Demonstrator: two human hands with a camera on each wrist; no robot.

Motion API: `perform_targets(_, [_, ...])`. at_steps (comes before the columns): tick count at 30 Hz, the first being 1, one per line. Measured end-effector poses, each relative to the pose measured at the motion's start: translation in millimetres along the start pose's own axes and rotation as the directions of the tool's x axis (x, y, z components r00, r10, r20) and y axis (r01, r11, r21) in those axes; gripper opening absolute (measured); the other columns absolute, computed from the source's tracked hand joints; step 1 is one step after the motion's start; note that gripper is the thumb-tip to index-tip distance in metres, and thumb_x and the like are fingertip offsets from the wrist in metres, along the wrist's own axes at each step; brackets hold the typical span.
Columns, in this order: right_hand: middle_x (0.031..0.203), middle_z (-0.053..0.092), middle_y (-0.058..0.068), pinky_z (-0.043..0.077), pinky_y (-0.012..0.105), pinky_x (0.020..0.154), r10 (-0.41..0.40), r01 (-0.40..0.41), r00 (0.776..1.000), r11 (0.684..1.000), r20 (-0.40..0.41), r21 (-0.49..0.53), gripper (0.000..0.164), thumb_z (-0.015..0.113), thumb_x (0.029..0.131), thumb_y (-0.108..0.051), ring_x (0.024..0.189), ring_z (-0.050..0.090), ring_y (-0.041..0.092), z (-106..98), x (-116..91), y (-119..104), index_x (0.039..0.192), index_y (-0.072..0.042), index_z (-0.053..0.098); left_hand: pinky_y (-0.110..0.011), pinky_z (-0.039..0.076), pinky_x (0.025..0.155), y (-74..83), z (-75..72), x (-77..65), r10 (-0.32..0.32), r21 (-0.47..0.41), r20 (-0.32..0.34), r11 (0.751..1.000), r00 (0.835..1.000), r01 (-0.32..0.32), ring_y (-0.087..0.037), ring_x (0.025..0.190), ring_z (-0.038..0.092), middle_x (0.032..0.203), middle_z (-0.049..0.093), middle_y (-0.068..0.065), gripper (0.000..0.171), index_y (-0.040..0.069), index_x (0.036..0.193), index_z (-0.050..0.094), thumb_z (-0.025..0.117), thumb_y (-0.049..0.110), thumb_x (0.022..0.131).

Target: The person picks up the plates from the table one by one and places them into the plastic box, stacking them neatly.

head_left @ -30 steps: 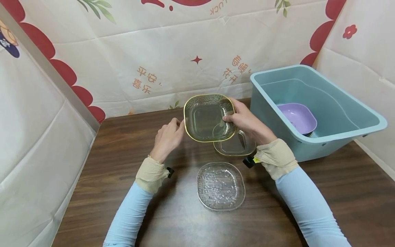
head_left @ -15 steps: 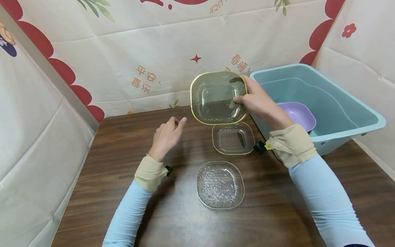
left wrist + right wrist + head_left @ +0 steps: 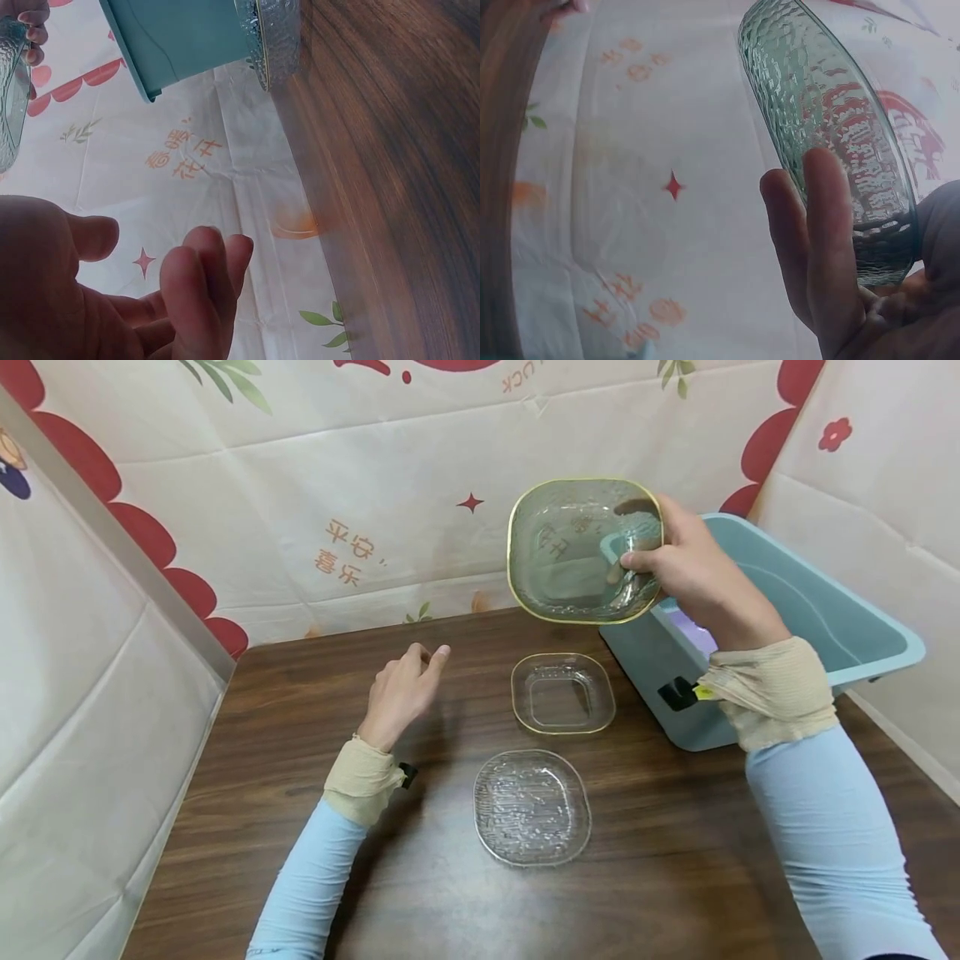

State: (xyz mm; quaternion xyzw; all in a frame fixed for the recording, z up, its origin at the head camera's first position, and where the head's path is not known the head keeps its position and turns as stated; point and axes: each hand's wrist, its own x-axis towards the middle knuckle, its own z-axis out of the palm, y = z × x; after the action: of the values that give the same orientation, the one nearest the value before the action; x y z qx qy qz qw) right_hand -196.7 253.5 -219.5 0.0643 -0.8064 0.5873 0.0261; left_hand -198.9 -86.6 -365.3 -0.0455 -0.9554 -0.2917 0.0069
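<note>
My right hand (image 3: 701, 577) grips a greenish see-through square bowl (image 3: 562, 556) with a gold rim, thumb inside and fingers beneath. The bowl is raised and tilted, left of the bin's rim. In the right wrist view the bowl's pebbled outer side (image 3: 795, 82) rests against the fingers (image 3: 829, 217). My left hand (image 3: 401, 697) hovers over the table and holds nothing; its fingers (image 3: 191, 292) are loosely bent. On the table lie a clear gold-rimmed square dish (image 3: 562, 695) and, nearer, a clear textured square dish (image 3: 532, 808).
A blue-grey plastic bin (image 3: 660, 689) stands at the right, partly behind my right forearm. Inside it a purple bowl (image 3: 692, 631) shows, mostly hidden. A printed white cloth (image 3: 420, 485) hangs behind the brown wooden table (image 3: 300, 777).
My right hand has carried the greenish bowl up and to the right, away from my left hand and off the gold-rimmed dish it overlapped in view. The left hand has stayed nearly still.
</note>
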Motion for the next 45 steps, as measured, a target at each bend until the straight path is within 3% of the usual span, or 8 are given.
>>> perform_targets(11, [0.112, 0.050, 0.001, 0.063, 0.033, 0.054, 0.044, -0.047, 0.998, 0.997, -0.055, -0.054, 0.055, 0.053, 0.100, 0.008, 0.076, 0.067, 0.009, -75, 22, -8, 0.144, -0.023, 0.045, -0.042, 0.053, 0.064, -1.8, -1.7, -2.3, 0.010, -0.020, 0.007, 1.000, 1.000, -0.010, -0.021, 0.060, 0.067, 0.068, 0.070, -0.002, 0.067, 0.015, 0.125, 0.063, 0.031, 0.070, 0.104])
perform_targets(16, [0.114, 0.046, 0.001, 0.064, 0.037, 0.054, 0.119, -0.123, 0.992, 0.982, -0.033, -0.145, 0.056, 0.050, 0.103, 0.003, 0.074, 0.069, 0.009, -112, 35, 8, 0.148, -0.027, 0.035, -0.043, 0.053, 0.065, -0.6, -2.5, -3.1, 0.004, -0.021, 0.001, 1.000, 1.000, -0.004, -0.020, 0.059, 0.067, 0.066, 0.069, -0.001, 0.065, 0.017, 0.123, 0.063, 0.032, 0.070, 0.104])
perform_targets(21, [0.108, 0.050, -0.001, 0.066, 0.044, 0.063, 0.257, -0.245, 0.966, 0.933, 0.012, -0.264, 0.061, 0.050, 0.106, -0.004, 0.077, 0.070, 0.009, -145, 47, 35, 0.155, -0.029, 0.025, -0.043, 0.053, 0.067, 0.5, -1.3, -2.4, 0.003, -0.027, 0.003, 1.000, 1.000, -0.003, -0.018, 0.058, 0.067, 0.069, 0.069, -0.001, 0.064, 0.017, 0.117, 0.064, 0.032, 0.070, 0.104])
perform_targets(27, [0.105, 0.051, -0.001, 0.066, 0.044, 0.074, 0.420, -0.364, 0.905, 0.851, 0.074, -0.380, 0.076, 0.049, 0.107, -0.008, 0.080, 0.069, 0.014, -172, 54, 65, 0.165, -0.033, 0.007, -0.041, 0.053, 0.065, 0.9, -0.2, -2.0, 0.016, -0.025, 0.014, 1.000, 1.000, -0.015, -0.019, 0.058, 0.066, 0.071, 0.069, -0.002, 0.062, 0.017, 0.113, 0.065, 0.033, 0.069, 0.104])
perform_targets(34, [0.109, 0.052, 0.018, 0.066, 0.050, 0.075, 0.515, -0.397, 0.833, 0.811, 0.204, -0.429, 0.072, 0.046, 0.104, 0.001, 0.080, 0.071, 0.023, -173, 57, 88, 0.159, -0.001, -0.002, -0.044, 0.054, 0.069, 1.2, 0.9, -1.2, 0.034, 0.000, 0.014, 0.999, 0.999, -0.034, -0.024, 0.067, 0.067, 0.066, 0.069, -0.001, 0.061, 0.015, 0.114, 0.067, 0.035, 0.066, 0.105])
perform_targets(38, [0.124, 0.035, 0.034, 0.066, 0.050, 0.078, 0.588, -0.416, 0.756, 0.771, 0.289, -0.482, 0.073, 0.043, 0.104, 0.001, 0.082, 0.070, 0.029, -167, 59, 97, 0.157, 0.002, -0.008, -0.044, 0.055, 0.069, -0.1, 1.1, -1.6, 0.027, 0.003, 0.020, 1.000, 0.999, -0.027, -0.021, 0.063, 0.068, 0.066, 0.069, -0.001, 0.061, 0.014, 0.114, 0.067, 0.035, 0.066, 0.105])
perform_targets(41, [0.129, 0.027, 0.037, 0.066, 0.050, 0.080, 0.642, -0.456, 0.690, 0.744, 0.333, -0.489, 0.074, 0.043, 0.104, 0.001, 0.083, 0.070, 0.031, -165, 60, 104, 0.156, 0.001, -0.009, -0.044, 0.055, 0.069, -0.5, 1.4, -1.1, 0.026, 0.002, 0.021, 1.000, 0.999, -0.026, -0.019, 0.060, 0.067, 0.066, 0.069, -0.001, 0.062, 0.014, 0.114, 0.067, 0.035, 0.067, 0.105])
perform_targets(45, [0.128, 0.028, 0.036, 0.066, 0.048, 0.080, 0.685, -0.490, 0.636, 0.715, 0.356, -0.499, 0.073, 0.043, 0.104, 0.000, 0.083, 0.071, 0.030, -164, 59, 110, 0.155, 0.000, -0.009, -0.045, 0.056, 0.072, 0.3, 1.1, 0.3, 0.025, 0.001, 0.024, 1.000, 0.999, -0.025, -0.018, 0.058, 0.067, 0.067, 0.069, -0.001, 0.061, 0.015, 0.115, 0.066, 0.037, 0.067, 0.104])
